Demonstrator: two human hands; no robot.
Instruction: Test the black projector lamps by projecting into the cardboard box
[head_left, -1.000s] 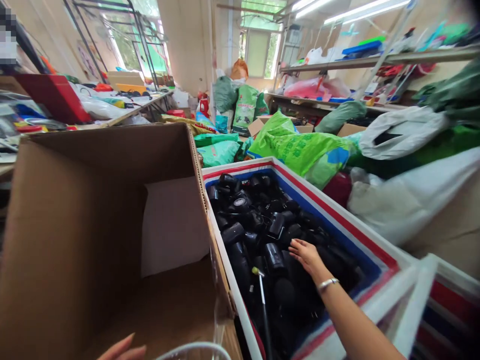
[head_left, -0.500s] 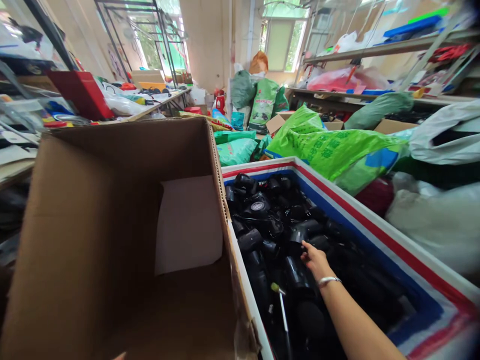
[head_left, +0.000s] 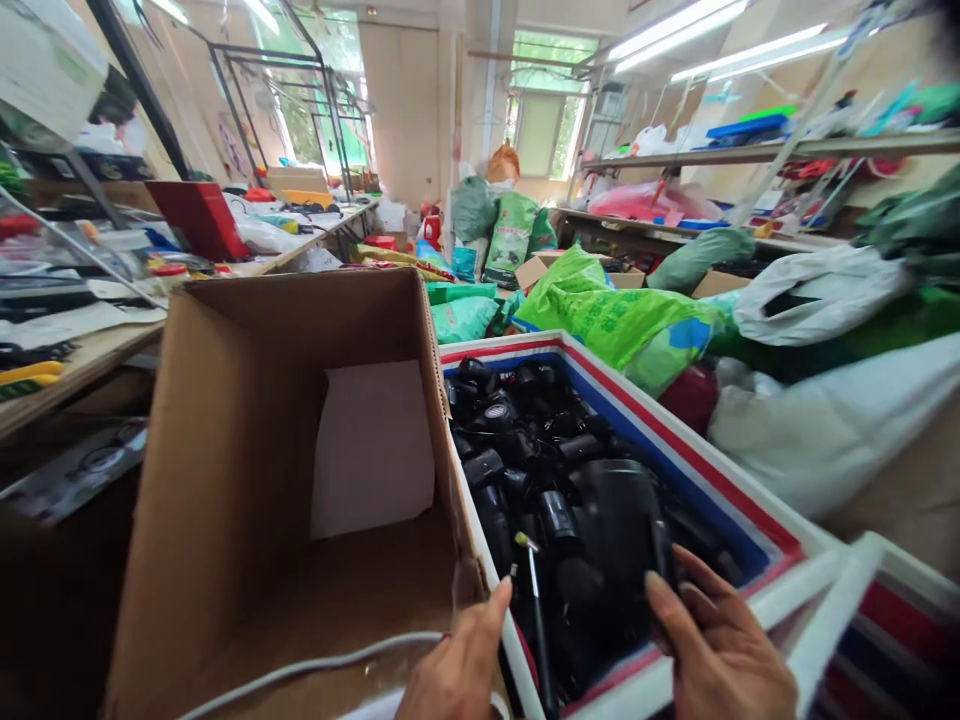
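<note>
My right hand [head_left: 727, 640] grips a black, rounded plastic housing [head_left: 619, 520] by its right side, thumb in front and fingers behind; it is blurred, so its exact kind is unclear. Beneath it, a bin lined with red, white and blue striped cloth [head_left: 675, 420] holds many similar black parts [head_left: 484, 467]. Among them lies a slim rod with a yellowish tip [head_left: 534, 590]. At the bin's near left edge, beside an open cardboard box [head_left: 187, 480], is my left hand [head_left: 457, 650], index finger stretched out and nothing visibly held. Inside the box is a pale sheet [head_left: 375, 450].
A pale cable [head_left: 315, 665] crosses in front of the box. Beyond the bin lie a bright green sack [head_left: 600, 310] and white bags [head_left: 825, 290]. A cluttered worktable [head_left: 82, 370] stands left; a loaded shelf [head_left: 787, 150] runs along the right.
My right hand has drawn back toward me and now holds a black housing raised from the pile. My left hand has come into view at the bin's edge. The view has shifted.
</note>
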